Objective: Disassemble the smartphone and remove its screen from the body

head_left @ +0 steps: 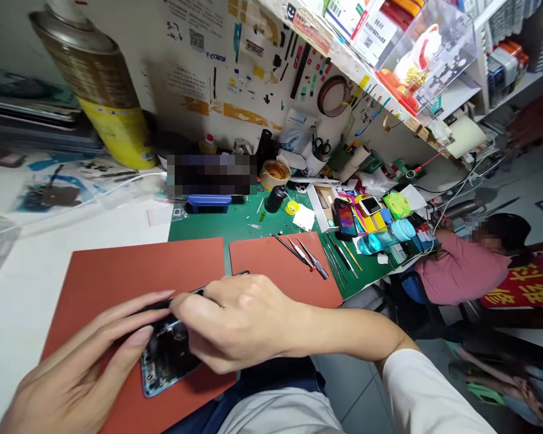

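Observation:
An opened phone [167,355] with a bluish frame and dark, bare insides lies on a reddish-brown mat [140,265]. My left hand [90,361] grips its left end, thumb at the near side and fingers stretched along the far side. Over the phone's right part is my right hand [239,322], its fingers curled closed and hiding much of the phone. A thin dark piece with a small curled tip [244,273] sticks out beyond my right knuckles. Whether it is a tool or a part of the phone I cannot tell.
Tweezers and slim tools [314,262] lie on the second mat [262,259]. Behind are a dark bottle [276,199], a tape roll [275,173], two phones and a blue water bottle [387,236]. A spray can [113,102] stands left. A person in pink [464,265] sits right.

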Demonstrator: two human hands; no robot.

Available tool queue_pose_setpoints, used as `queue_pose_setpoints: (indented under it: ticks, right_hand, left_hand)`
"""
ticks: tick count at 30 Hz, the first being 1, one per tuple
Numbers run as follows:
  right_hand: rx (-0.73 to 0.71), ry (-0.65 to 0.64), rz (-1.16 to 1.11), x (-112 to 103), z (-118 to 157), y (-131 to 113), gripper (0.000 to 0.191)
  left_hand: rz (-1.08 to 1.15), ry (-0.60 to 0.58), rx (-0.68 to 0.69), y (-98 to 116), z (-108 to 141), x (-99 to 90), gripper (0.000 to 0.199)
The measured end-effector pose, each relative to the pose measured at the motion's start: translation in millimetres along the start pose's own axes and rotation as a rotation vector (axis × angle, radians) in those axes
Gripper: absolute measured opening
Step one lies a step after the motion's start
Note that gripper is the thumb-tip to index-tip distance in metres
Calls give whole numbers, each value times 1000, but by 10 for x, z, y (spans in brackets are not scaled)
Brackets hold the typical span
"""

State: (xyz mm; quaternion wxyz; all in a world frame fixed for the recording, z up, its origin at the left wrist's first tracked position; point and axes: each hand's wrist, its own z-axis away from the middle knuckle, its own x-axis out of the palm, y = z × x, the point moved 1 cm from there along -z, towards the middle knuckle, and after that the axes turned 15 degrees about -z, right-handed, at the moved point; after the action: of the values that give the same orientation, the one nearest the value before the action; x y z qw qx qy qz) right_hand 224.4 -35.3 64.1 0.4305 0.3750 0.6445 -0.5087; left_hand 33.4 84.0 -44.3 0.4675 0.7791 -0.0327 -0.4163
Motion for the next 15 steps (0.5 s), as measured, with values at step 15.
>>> queue_pose_setpoints:
  ticks: [15]
  right_hand:
    - [78, 385, -439, -31, 238, 86, 9]
  left_hand:
    - [83, -40, 139, 324, -48, -125, 21]
